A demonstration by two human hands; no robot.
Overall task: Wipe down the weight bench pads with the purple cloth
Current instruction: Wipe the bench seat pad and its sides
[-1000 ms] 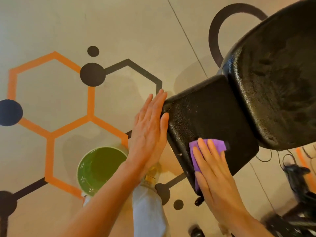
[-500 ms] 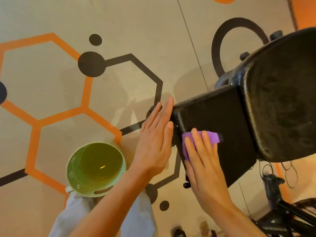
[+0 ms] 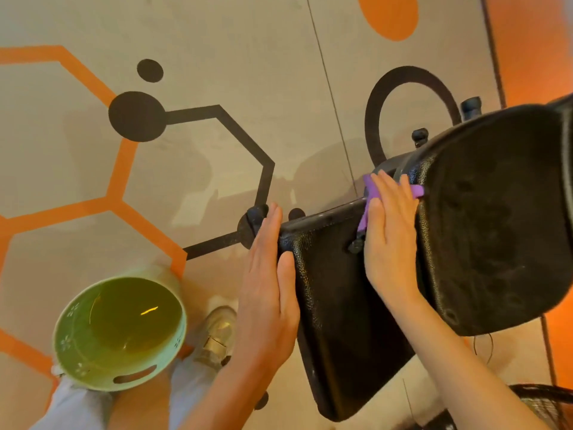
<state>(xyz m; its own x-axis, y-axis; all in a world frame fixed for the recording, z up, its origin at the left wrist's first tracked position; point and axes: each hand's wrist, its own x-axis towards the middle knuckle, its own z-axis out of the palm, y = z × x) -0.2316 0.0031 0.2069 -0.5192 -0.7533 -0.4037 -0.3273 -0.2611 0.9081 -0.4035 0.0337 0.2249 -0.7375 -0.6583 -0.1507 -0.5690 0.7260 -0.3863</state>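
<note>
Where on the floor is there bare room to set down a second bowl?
Bare floor lies beyond the green bowl, over the hexagon lines, left of the seat pad. It is crowded near the shoe, between the bowl and the left hand, and at the right hand pressing the purple cloth.

Pebbled, faintly glossy black vinyl pads (image 3: 341, 305) (leather-like); soft matt purple cloth (image 3: 370, 189).

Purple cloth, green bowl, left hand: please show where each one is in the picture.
purple cloth (image 3: 370, 187), head view, strip showing beside the fingers.
green bowl (image 3: 124, 378), head view, near rim.
left hand (image 3: 266, 293), head view, back of hand.
</note>
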